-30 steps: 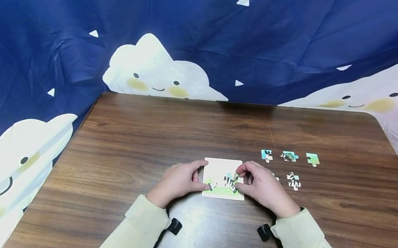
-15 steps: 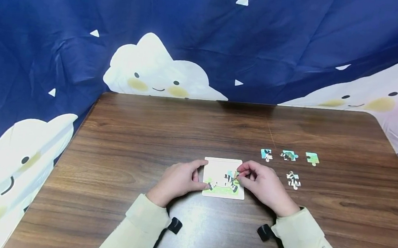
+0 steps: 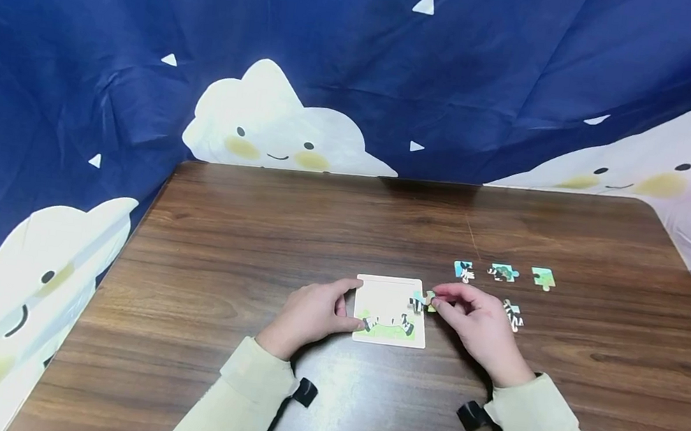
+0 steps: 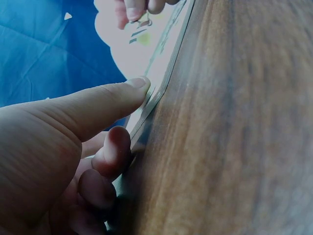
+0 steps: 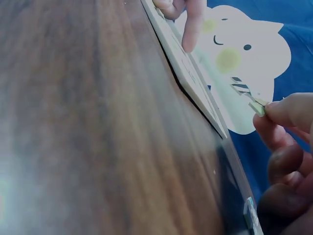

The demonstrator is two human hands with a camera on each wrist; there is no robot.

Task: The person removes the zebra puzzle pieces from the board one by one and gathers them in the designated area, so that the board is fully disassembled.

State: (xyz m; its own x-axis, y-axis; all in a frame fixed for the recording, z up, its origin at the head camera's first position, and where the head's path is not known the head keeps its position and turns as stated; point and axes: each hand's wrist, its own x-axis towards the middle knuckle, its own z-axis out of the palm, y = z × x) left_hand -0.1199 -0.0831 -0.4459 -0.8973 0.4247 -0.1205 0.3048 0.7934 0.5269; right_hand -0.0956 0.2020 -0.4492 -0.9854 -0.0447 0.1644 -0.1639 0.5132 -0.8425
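A small white puzzle tray lies near the table's front middle, with zebra legs on green filled in along its bottom. My left hand pinches the tray's left edge, thumb on top. My right hand pinches a striped puzzle piece and holds it lifted just over the tray's right edge; the right wrist view shows the piece in my fingertips, clear of the tray.
Loose pieces lie on the wooden table to the right: three in a row and a zebra piece beside my right hand. A blue cloud-print cloth hangs behind.
My right hand has lifted the striped piece out of the tray's right side and drawn it rightward to the edge. The left hand stayed put on the tray.
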